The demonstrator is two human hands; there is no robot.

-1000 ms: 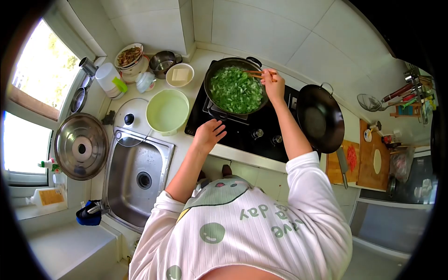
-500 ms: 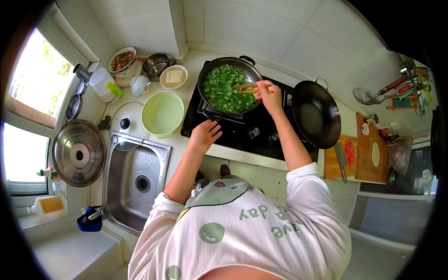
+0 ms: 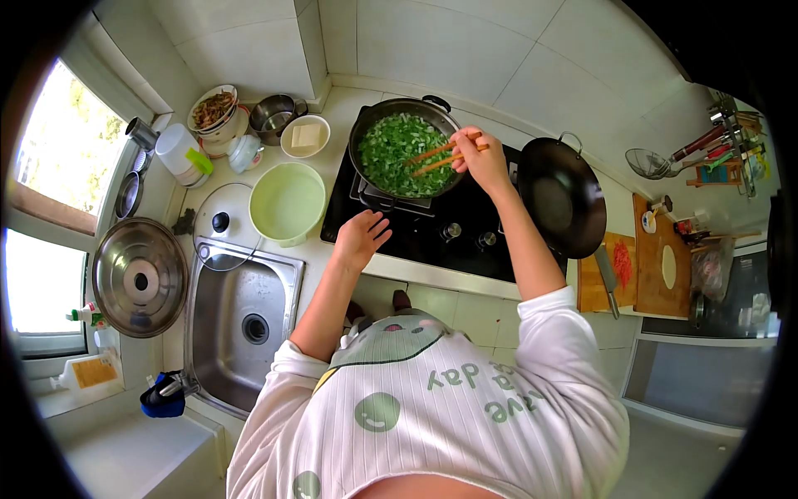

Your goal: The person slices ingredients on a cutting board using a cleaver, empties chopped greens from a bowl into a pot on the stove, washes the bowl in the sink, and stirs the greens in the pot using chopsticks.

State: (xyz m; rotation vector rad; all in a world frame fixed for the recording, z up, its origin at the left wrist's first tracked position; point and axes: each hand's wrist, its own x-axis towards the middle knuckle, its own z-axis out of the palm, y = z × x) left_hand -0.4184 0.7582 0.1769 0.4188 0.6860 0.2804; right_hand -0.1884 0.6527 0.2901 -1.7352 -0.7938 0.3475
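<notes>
In my right hand (image 3: 482, 158) is a pair of wooden chopsticks (image 3: 438, 155), their tips apart and down among chopped greens (image 3: 396, 155). The greens fill much of a dark two-handled pan (image 3: 447, 125) on the left part of the black gas stove (image 3: 428, 242). My left hand (image 3: 360, 239) holds nothing. It hovers at the stove's front left edge, below the pan's near handle, with its fingers stretched out. A pale green basin (image 3: 288, 237) stands to its left on the counter.
An empty dark wok (image 3: 564, 200) sits on the stove's right side. Beyond it, a cleaver (image 3: 608, 279) lies on a cutting board (image 3: 593, 287) with chopped red food. At left are a steel sink (image 3: 220, 349), a glass lid (image 3: 220, 195) and a bowl holding a pale block (image 3: 306, 135).
The chopsticks have spread wider apart and now tilt down to the left, deeper into the greens. My right hand has shifted slightly, while my left hand stays nearly in place.
</notes>
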